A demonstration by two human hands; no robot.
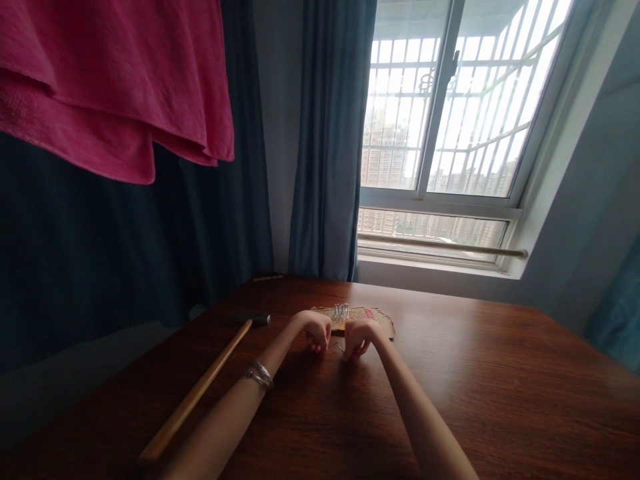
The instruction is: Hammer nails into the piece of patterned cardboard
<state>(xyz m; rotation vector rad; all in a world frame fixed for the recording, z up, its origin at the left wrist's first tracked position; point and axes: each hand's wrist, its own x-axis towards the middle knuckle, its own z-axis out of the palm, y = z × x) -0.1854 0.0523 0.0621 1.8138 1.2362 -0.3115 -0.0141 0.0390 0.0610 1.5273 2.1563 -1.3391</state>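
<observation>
My left hand [318,331], with silver bracelets [260,375] on its wrist, is bent down at the table, its fingers curled together. Whatever it may hold is hidden. Close beside it, my right hand [357,337] is closed, and a thin metal nail [341,347] sticks out from its fingertips towards the left. Just behind both hands lies a piece of brown cardboard [385,321] with a red mark. Several silver nails [341,309] stand upright in a cluster on the cardboard.
A hammer [205,380] with a wooden handle and dark head lies on the brown wooden table [500,387] left of my left arm. A pink towel [120,87] hangs at upper left before dark curtains [325,133]. A barred window [440,120] is behind the table.
</observation>
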